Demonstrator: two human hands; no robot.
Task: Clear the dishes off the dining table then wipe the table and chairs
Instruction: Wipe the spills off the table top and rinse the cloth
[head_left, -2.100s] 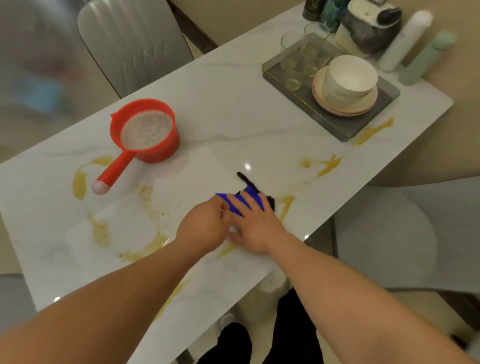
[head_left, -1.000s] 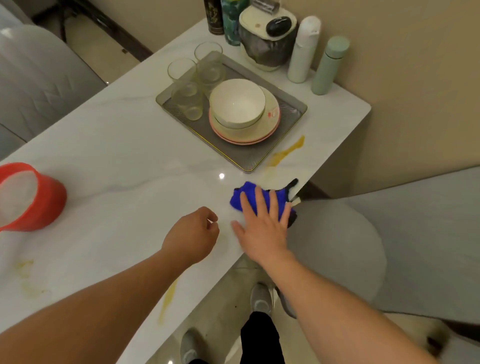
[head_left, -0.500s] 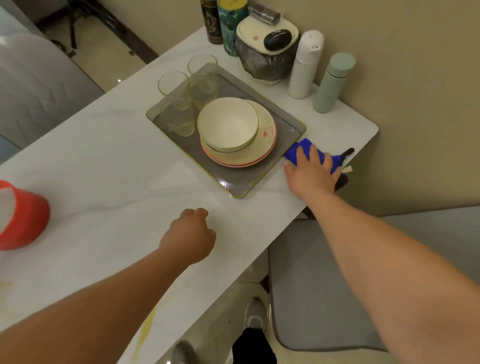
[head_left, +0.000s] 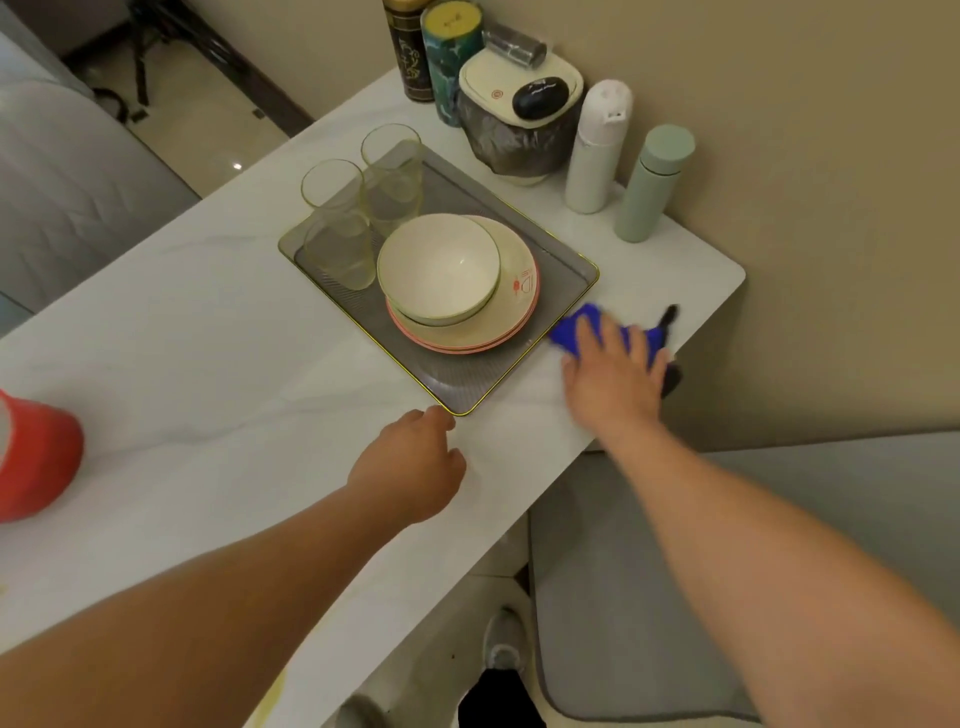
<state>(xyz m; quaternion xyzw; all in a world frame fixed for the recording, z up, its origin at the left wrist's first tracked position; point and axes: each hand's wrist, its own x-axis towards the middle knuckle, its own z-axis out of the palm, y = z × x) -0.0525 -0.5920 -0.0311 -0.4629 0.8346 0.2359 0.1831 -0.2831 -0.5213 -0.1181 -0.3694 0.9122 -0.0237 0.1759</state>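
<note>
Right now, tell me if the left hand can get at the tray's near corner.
Probably yes. The left hand lies loosely curled on the table right beside the tray corner, with nothing between them; the right hand presses the blue cloth off to the side.

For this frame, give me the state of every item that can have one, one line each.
Blue cloth: flat on the table, pressed under the right hand.
Left hand: loosely curled, holding nothing.
Bowl: upright, empty, on stacked plates.
Glasses: upright on the tray.
Red pot: upright, cut off by the frame edge.
White bottle: upright, capped.
Green bottle: upright, capped.
</note>
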